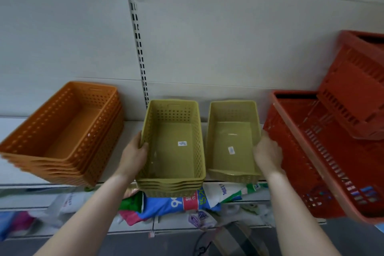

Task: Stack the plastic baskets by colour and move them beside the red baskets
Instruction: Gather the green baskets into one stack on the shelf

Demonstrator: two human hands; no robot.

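Your left hand (136, 153) grips the left rim of the nested stack of olive-green perforated plastic baskets (173, 147), its long axis running away from you toward the wall. Your right hand (268, 153) clasps the right side of the single olive-green basket (232, 141), just beside the red slotted baskets (324, 151). The stacked orange baskets (62, 135) sit beyond your left hand.

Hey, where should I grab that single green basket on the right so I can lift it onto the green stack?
Grip the single green basket by its long side rims, one hand per side. The right hand is already at its right wall; the left hand holds the green stack. The rim flares outward, giving fingers a lip, and the gap beside the red basket looks tight.
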